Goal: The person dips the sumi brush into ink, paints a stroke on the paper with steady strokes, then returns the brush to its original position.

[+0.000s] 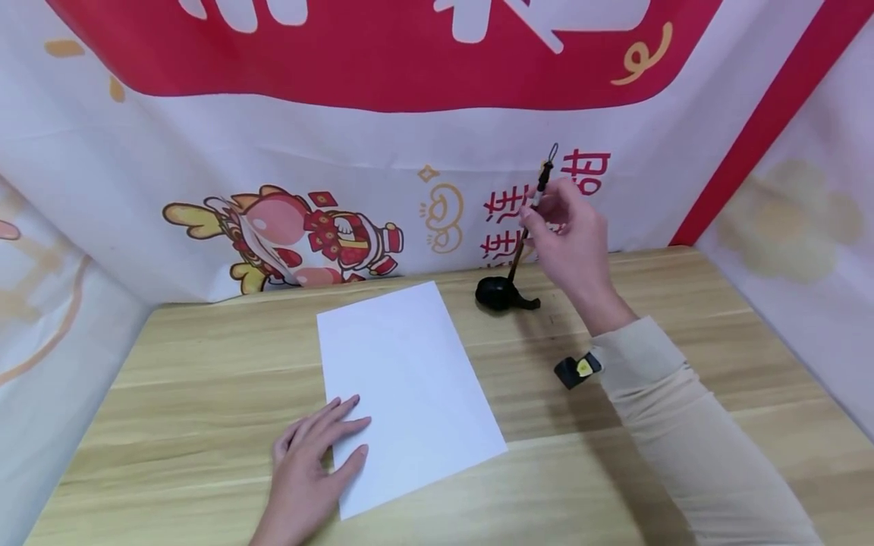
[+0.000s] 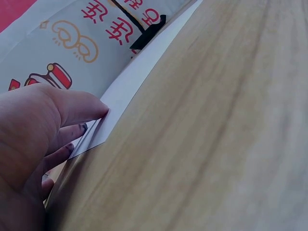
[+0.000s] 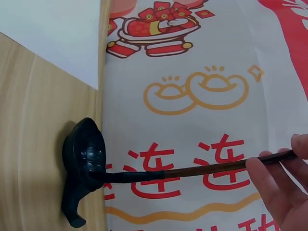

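A writing brush [image 1: 519, 246] stands steeply in a small black ink dish [image 1: 496, 294], its tip inside the bowl. My right hand [image 1: 570, 239] pinches the brush near its upper end, where a hanging loop shows. In the right wrist view the brown handle [image 3: 207, 170] runs down to a dark ferrule, and the dish [image 3: 84, 154] has a curved tail. A blank white sheet of paper [image 1: 410, 394] lies on the table. My left hand [image 1: 310, 462] rests with spread fingers on its lower left edge. Dark stains mark some left fingertips [image 2: 83, 129].
A small black object with a yellow patch [image 1: 576, 369] lies beneath my right forearm. The wooden table [image 1: 205, 379] meets a printed cloth backdrop [image 1: 375, 152] at the back, and cloth hangs at both sides.
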`<state>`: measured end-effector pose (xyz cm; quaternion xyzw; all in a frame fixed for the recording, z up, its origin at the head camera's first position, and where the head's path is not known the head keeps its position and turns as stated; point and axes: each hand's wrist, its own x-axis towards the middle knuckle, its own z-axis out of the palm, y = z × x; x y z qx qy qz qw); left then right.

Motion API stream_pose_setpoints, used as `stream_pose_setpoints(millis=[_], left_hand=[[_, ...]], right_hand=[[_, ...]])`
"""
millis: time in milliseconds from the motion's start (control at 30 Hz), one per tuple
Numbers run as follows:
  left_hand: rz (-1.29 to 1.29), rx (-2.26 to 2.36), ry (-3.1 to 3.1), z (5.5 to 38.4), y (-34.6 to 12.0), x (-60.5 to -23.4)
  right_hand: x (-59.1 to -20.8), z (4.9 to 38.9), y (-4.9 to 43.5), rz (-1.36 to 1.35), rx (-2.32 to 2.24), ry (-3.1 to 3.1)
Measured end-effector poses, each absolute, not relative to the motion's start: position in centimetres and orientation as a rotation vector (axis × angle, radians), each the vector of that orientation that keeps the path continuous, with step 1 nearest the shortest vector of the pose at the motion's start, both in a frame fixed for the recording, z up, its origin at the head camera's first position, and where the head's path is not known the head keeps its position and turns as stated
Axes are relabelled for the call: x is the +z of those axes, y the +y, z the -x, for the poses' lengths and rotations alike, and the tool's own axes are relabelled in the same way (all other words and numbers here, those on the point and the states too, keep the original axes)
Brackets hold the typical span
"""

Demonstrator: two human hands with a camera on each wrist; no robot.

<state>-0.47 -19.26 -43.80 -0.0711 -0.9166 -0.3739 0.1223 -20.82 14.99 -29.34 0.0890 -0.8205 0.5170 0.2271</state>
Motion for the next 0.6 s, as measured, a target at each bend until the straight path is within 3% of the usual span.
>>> stream_pose_setpoints(millis=[600], left_hand=[[0.21, -1.082, -2.681, 0.23, -19.3, -43.65]], right_hand=[[-29.27, 20.23, 15.65, -0.257, 1.376, -2.168]])
